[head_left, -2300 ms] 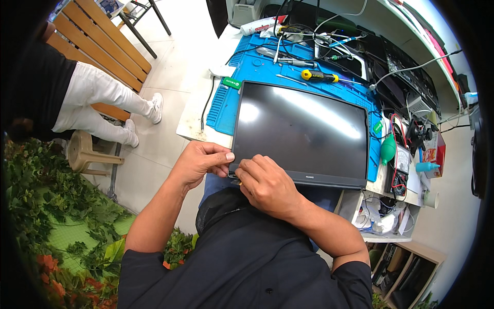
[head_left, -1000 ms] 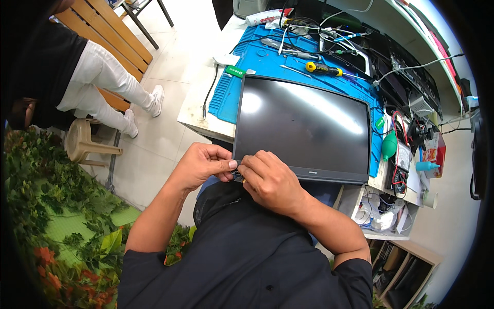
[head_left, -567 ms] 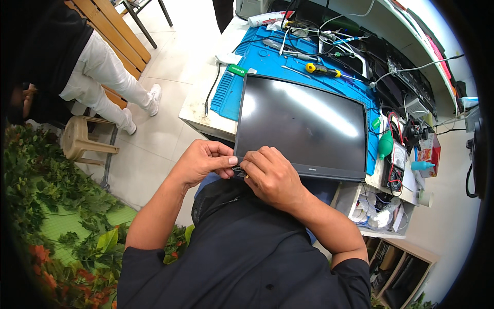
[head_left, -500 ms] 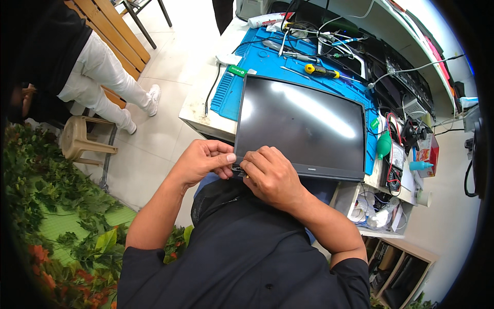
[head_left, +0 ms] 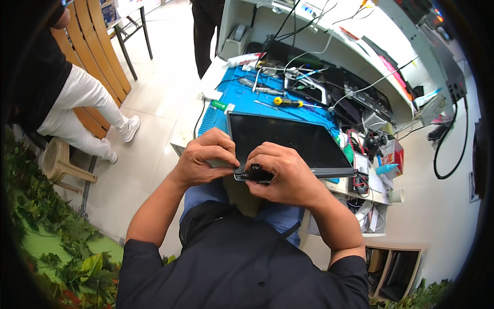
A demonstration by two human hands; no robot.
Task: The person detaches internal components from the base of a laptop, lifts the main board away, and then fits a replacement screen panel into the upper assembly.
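A laptop screen (head_left: 288, 141) with a dark panel and thin black frame lies with its near edge toward me, overhanging the front of the desk. My left hand (head_left: 208, 157) pinches at its near left corner, thumb and forefinger tips together on the frame. Beside it, my right hand (head_left: 283, 172) curls over the near edge and grips a small black piece (head_left: 260, 173). Whether that piece is loose or part of the frame, I cannot tell. A short silvery edge shows beneath it.
Behind the screen lies a blue work mat (head_left: 247, 98) with a yellow-and-black screwdriver (head_left: 288, 102), cables and small tools. A blue bottle (head_left: 387, 168) stands at the right. On the left are a person in white trousers (head_left: 85, 105) and a beige stool (head_left: 64, 162).
My view has tilted up, and the screen appears lower and more foreshortened. My right hand has turned, and a black piece now shows in its fingers. My left fingers pinch at the corner.
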